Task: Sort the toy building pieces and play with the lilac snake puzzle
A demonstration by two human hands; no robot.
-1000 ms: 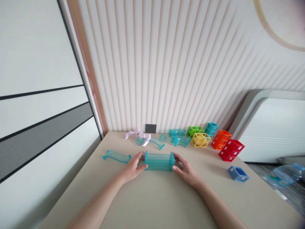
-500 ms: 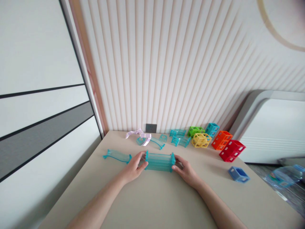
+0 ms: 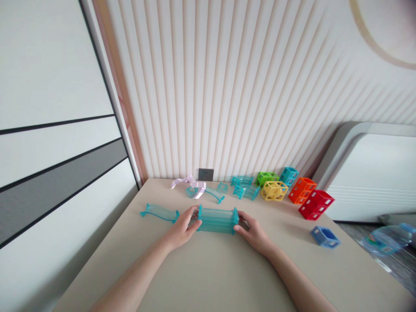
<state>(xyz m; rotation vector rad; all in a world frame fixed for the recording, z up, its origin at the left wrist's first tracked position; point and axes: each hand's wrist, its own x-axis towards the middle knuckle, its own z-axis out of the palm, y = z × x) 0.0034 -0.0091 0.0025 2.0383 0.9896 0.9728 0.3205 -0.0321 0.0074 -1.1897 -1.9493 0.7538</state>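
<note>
A stack of clear teal plastic track pieces (image 3: 217, 220) lies across the middle of the table, its length running left to right. My left hand (image 3: 186, 226) grips the stack's left end, thumb in front and fingers behind. At the right end my right hand (image 3: 251, 232) closes on it in the same way. Just left of my left hand, a curved teal track piece (image 3: 160, 212) rests flat on the table. To the right of my right hand sits a blue open block (image 3: 325, 237).
Along the wall lie a lilac curved piece (image 3: 199, 189), more teal track pieces (image 3: 246, 192), and green (image 3: 267, 177), yellow (image 3: 274, 190), teal (image 3: 289, 176), orange (image 3: 302, 190) and red (image 3: 316, 204) blocks. A clear plastic bottle (image 3: 386, 240) is beyond the table's right edge (image 3: 367, 255).
</note>
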